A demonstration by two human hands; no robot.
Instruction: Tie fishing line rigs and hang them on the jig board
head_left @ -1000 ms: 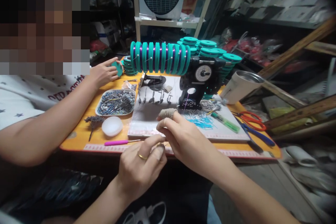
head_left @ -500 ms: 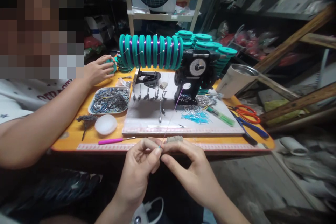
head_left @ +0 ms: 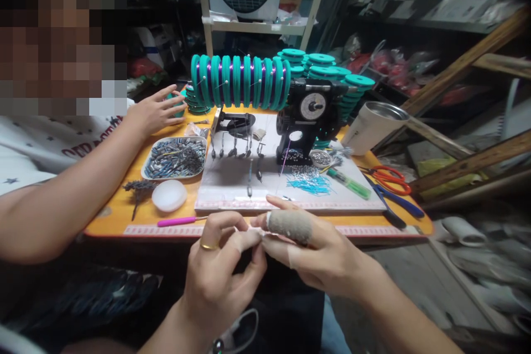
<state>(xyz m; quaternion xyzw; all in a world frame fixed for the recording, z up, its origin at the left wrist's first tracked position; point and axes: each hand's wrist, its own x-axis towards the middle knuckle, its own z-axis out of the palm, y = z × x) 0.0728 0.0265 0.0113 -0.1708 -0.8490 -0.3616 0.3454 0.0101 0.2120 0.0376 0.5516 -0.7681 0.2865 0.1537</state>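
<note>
Just off the table's front edge, my left hand (head_left: 228, 265) pinches with its thumb and forefinger. My right hand (head_left: 319, 249) meets it fingertip to fingertip, also closed in a pinch, its back turned up and a grey wrap (head_left: 290, 225) round one finger. Between them is a thin line, hard to make out. A purple fishing line (head_left: 285, 159) comes down from the black winding machine (head_left: 309, 121) and passes behind my right hand. Teal foam spools (head_left: 240, 83) wound with purple line sit in a row on the machine's shaft.
Left lie a tray (head_left: 146, 172) of small metal pieces, a white dish (head_left: 169, 196) and a pink-handled hook (head_left: 178, 222). Right are blue-handled pliers (head_left: 400, 203), orange-handled scissors (head_left: 390, 180) and a tumbler (head_left: 369, 133). A co-worker's hand (head_left: 160, 110) touches teal spools.
My right hand has turned over and risen, so its wrapped finger faces up. My left hand has rolled, showing a ring. The blue bit at my fingertips is out of sight.
</note>
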